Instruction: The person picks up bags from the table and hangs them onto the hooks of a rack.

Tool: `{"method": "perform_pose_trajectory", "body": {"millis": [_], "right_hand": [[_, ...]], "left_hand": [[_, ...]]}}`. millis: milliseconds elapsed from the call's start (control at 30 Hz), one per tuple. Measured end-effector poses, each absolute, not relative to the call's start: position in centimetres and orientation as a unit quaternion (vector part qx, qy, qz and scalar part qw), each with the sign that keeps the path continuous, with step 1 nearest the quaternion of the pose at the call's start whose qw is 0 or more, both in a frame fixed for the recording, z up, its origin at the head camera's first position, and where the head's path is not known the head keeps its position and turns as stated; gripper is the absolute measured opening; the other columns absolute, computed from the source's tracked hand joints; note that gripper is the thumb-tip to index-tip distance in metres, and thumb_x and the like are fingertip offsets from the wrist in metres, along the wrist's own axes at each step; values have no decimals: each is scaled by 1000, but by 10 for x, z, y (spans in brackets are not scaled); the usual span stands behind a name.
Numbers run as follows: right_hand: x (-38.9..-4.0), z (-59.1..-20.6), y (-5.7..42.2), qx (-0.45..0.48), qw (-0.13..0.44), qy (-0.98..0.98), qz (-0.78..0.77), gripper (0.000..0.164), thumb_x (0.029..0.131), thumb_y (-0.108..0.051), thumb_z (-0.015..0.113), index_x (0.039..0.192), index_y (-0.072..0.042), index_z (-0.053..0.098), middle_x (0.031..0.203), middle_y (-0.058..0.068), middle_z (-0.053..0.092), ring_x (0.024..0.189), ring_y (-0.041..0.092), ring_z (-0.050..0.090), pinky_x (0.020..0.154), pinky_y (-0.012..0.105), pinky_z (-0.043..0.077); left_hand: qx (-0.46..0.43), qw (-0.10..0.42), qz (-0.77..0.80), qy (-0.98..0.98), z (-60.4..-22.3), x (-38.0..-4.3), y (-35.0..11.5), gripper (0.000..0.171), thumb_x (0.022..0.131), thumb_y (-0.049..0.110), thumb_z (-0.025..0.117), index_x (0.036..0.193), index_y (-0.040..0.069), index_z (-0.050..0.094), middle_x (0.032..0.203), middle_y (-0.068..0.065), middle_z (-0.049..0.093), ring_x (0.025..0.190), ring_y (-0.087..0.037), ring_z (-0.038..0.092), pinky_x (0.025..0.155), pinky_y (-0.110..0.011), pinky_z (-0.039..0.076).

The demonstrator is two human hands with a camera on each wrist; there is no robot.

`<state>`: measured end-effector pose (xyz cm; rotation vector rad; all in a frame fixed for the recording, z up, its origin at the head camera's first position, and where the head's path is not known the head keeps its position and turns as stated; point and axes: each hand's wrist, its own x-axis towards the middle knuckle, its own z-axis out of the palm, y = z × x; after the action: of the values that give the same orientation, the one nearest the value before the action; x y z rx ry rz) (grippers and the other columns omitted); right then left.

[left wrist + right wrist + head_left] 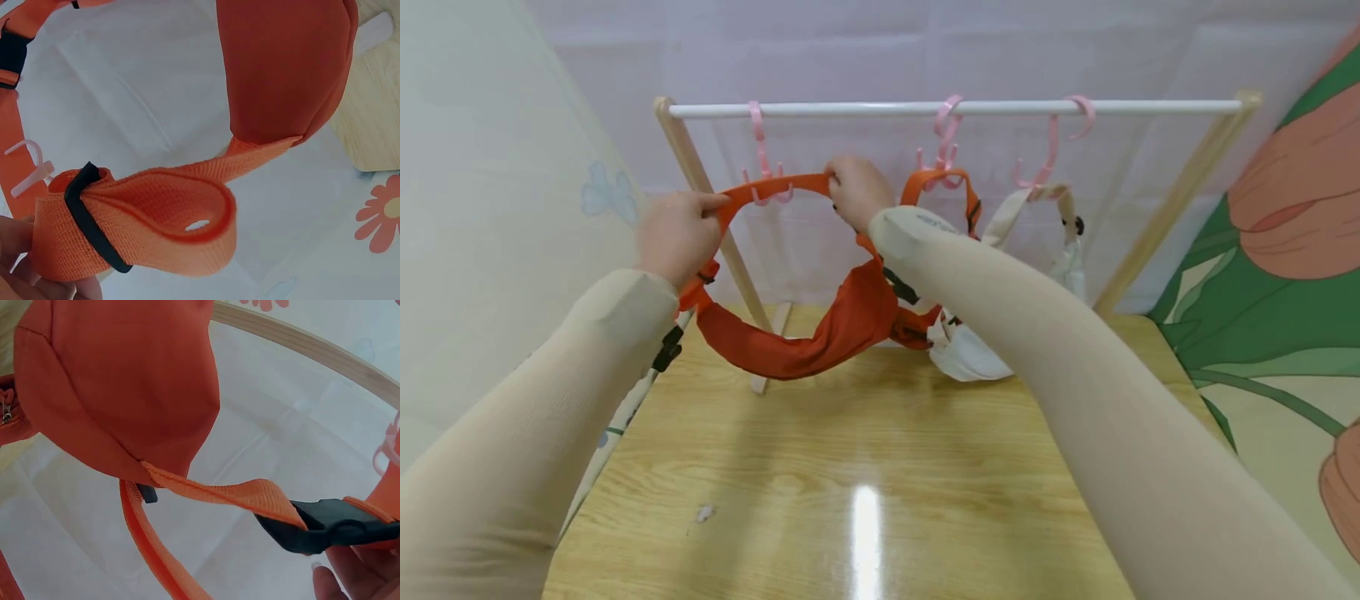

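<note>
An orange waist bag [790,346] hangs below its strap [808,183], which my two hands stretch across at a pink hook [762,150]. The hook's lower prongs show in front of the strap; whether they bear its weight I cannot tell. My left hand [679,236] pinches the strap left of the hook. In the left wrist view, a folded strap loop with a black slider [94,219] lies at those fingers. Right of the hook, my right hand [859,192] grips the strap, beside a black buckle [337,525] seen in the right wrist view.
A white rail [865,109] on wooden legs [1180,200] stands at the table's back. A second orange bag's strap [917,185] hangs from a middle pink hook [946,150]. A whitish bag [966,354] is partly behind my right sleeve. A third hook [1051,150] carries a pale strap [1006,218].
</note>
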<state>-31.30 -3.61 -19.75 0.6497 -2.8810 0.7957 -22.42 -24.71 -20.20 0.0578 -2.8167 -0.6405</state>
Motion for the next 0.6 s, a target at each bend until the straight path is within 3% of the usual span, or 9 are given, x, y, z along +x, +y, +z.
{"method": "perform_pose_trajectory", "body": {"millis": [133, 233, 333, 467, 567, 600], "right_hand": [[-313, -204, -36, 208, 35, -938, 276, 39, 109, -15, 37, 142, -8, 57, 142, 7, 59, 118, 18, 60, 102, 30, 48], [-311, -209, -37, 203, 26, -933, 297, 38, 109, -16, 40, 142, -8, 57, 144, 7, 57, 122, 19, 58, 102, 30, 48], [-309, -215, -39, 201, 12, -924, 325, 38, 109, -16, 41, 141, -6, 57, 143, 8, 58, 120, 19, 60, 99, 30, 50], [-308, -226, -43, 202, 3, -910, 363, 36, 108, -15, 42, 138, -4, 59, 137, 11, 61, 109, 21, 63, 91, 30, 53], [-309, -235, -45, 204, 9, -900, 385, 34, 108, -14, 44, 133, -2, 63, 130, 14, 65, 97, 21, 61, 83, 30, 50], [-310, -237, -45, 203, 10, -898, 391, 34, 108, -14, 44, 133, -2, 63, 129, 15, 65, 94, 20, 59, 81, 29, 48]], "left_hand": [[16, 116, -246, -962, -206, -225, -247, 49, 97, 5, 35, 140, 7, 59, 89, -18, 64, 59, -26, 45, 46, -30, 33], [11, 119, -258, -959, -209, -224, -247, 50, 96, 4, 35, 140, 6, 59, 67, -9, 50, 45, -20, 35, 43, -29, 30], [9, 124, -277, -953, -213, -223, -247, 50, 96, 4, 36, 140, 6, 59, 73, -11, 53, 43, -17, 33, 44, -28, 30], [4, 120, -302, -946, -221, -222, -246, 49, 97, 5, 38, 142, 7, 56, 105, -22, 63, 45, -16, 36, 45, -27, 32], [3, 114, -310, -944, -226, -223, -244, 49, 98, 7, 39, 144, 8, 54, 109, -21, 64, 45, -16, 35, 46, -28, 32], [3, 114, -311, -944, -227, -224, -244, 49, 98, 7, 39, 145, 8, 54, 104, -20, 62, 45, -16, 34, 46, -28, 32]]}}
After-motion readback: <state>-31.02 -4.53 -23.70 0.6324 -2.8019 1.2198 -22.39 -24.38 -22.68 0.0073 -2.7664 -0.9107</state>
